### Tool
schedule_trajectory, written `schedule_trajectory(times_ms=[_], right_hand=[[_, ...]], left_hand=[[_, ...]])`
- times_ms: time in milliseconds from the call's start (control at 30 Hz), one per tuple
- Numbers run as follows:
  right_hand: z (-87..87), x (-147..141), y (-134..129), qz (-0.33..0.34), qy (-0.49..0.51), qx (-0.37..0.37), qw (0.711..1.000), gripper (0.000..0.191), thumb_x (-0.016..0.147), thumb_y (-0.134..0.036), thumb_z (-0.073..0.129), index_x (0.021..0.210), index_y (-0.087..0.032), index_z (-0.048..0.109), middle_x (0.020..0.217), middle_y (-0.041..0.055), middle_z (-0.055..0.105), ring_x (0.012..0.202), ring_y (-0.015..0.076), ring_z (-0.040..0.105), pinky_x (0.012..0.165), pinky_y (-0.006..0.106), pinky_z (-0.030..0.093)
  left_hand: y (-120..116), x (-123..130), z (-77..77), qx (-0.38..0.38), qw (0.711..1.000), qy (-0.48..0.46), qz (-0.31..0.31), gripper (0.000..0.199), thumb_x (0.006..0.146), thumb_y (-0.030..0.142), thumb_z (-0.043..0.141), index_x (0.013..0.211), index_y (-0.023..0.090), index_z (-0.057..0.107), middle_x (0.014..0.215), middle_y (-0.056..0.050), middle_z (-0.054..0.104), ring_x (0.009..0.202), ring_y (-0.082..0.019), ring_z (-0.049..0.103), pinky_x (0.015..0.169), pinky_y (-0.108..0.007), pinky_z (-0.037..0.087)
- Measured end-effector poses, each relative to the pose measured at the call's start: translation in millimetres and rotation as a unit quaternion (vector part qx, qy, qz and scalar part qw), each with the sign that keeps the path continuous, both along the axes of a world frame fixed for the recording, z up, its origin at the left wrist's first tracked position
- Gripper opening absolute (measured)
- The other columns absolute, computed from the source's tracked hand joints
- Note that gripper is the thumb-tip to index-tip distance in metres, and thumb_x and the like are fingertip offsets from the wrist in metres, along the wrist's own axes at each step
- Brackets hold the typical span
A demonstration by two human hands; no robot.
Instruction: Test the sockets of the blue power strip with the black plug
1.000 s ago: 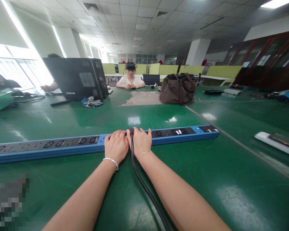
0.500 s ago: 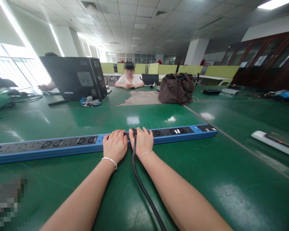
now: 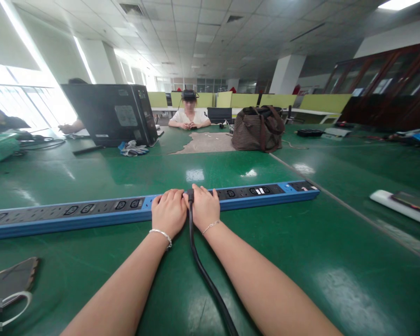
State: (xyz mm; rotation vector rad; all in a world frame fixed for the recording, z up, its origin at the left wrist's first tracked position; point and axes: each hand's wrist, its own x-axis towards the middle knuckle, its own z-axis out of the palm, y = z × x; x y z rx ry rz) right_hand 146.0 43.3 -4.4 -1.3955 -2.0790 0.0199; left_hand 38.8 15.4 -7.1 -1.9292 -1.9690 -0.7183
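Observation:
A long blue power strip (image 3: pixel 105 220) with black sockets lies across the green table in front of me. My left hand (image 3: pixel 168 212) is closed over the strip near its middle, fingers reaching over the top. Right beside it, my right hand (image 3: pixel 205 207) grips a black plug (image 3: pixel 191 195) at its thumb side, its other fingers lying over the strip. The plug points down at the sockets; my hands hide whether it sits in one. From it a thick black cord (image 3: pixel 205 273) runs toward me between my forearms.
A phone-like slab (image 3: pixel 16 275) lies at lower left. Farther back are a black computer case (image 3: pixel 108 114), gloves (image 3: pixel 133 148), a brown bag (image 3: pixel 255 130) and a seated person (image 3: pixel 189 114). A white bar-shaped thing (image 3: pixel 399 205) lies to the right.
My right hand and the plug have shifted slightly left, closer to my left hand. The left hand keeps its hold on the strip. The view has moved a little.

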Motion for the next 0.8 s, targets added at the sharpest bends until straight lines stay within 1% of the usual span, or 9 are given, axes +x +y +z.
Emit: schedule_trajectory(times_ms=[100, 333, 533, 700, 800], right_hand=[[-4.1, -0.3, -2.3, -0.006, 0.001, 0.001, 1.000, 0.045, 0.093, -0.038, 0.033, 0.128, -0.014, 0.049, 0.123, 0.0112, 0.059, 0.121, 0.0252, 0.047, 0.105, 0.046, 0.023], [-6.0, 0.2, -5.2, -0.021, 0.004, 0.000, 1.000, 0.047, 0.093, -0.040, 0.032, 0.131, -0.017, 0.047, 0.125, 0.0095, 0.059, 0.124, 0.0272, 0.043, 0.105, 0.048, 0.020], [-7.2, 0.2, -4.1, -0.030, 0.008, 0.006, 1.000, 0.048, 0.094, -0.041, 0.028, 0.125, -0.015, 0.053, 0.120, 0.0097, 0.062, 0.123, 0.0262, 0.044, 0.105, 0.046, 0.021], [-9.6, 4.8, -4.2, -0.020, -0.013, 0.016, 1.000, 0.049, 0.093, -0.043, 0.031, 0.129, -0.014, 0.050, 0.127, 0.0088, 0.057, 0.124, 0.0276, 0.042, 0.104, 0.045, 0.025], [-10.8, 9.2, -3.1, -0.009, -0.028, 0.016, 0.999, 0.050, 0.091, -0.044, 0.035, 0.132, -0.016, 0.046, 0.130, 0.0084, 0.054, 0.125, 0.0285, 0.041, 0.103, 0.045, 0.027]], left_hand=[[-0.5, -0.8, -0.8, 0.005, 1.000, -0.001, -0.004, 0.037, 0.091, 0.030, 0.028, 0.109, 0.022, 0.059, 0.114, -0.006, 0.065, 0.109, -0.021, 0.054, 0.092, -0.038, 0.034], [0.1, -0.2, -0.3, 0.003, 1.000, -0.003, -0.001, 0.038, 0.091, 0.031, 0.027, 0.110, 0.022, 0.059, 0.115, -0.006, 0.064, 0.109, -0.021, 0.054, 0.093, -0.039, 0.033], [0.4, -1.0, -1.5, 0.002, 1.000, 0.007, 0.001, 0.037, 0.091, 0.030, 0.028, 0.110, 0.022, 0.058, 0.115, -0.005, 0.064, 0.109, -0.021, 0.054, 0.093, -0.039, 0.033], [0.7, -1.0, -1.6, 0.000, 1.000, 0.008, 0.002, 0.036, 0.090, 0.030, 0.029, 0.111, 0.021, 0.058, 0.115, -0.005, 0.064, 0.109, -0.022, 0.054, 0.093, -0.040, 0.033], [1.6, -1.2, -2.7, -0.003, 1.000, 0.006, 0.002, 0.035, 0.090, 0.029, 0.031, 0.111, 0.022, 0.058, 0.117, -0.005, 0.063, 0.110, -0.022, 0.054, 0.094, -0.041, 0.034]])
